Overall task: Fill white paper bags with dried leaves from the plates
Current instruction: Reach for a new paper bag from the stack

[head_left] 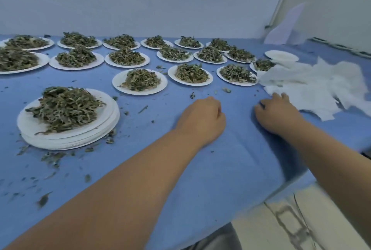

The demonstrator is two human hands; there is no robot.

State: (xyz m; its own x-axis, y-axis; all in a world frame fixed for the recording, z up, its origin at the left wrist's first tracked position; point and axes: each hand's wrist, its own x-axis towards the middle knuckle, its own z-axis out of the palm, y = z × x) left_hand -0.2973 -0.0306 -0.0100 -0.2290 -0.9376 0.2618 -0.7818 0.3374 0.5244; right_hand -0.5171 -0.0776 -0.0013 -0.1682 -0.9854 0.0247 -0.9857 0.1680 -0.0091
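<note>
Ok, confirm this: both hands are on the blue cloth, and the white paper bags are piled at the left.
Wrong on one point: the head view shows the white paper bags piled at the right, beside the right hand. Both hands, the left hand too, are on the blue cloth.

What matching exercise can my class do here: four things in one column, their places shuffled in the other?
1 stack of plates
2 empty plate
3 paper bags
4 left hand

a far right, behind the bags
b near left, leaves on top
c on the blue cloth, middle
d right side, beyond the right hand

Pairs: 1-b, 2-a, 3-d, 4-c.
</note>
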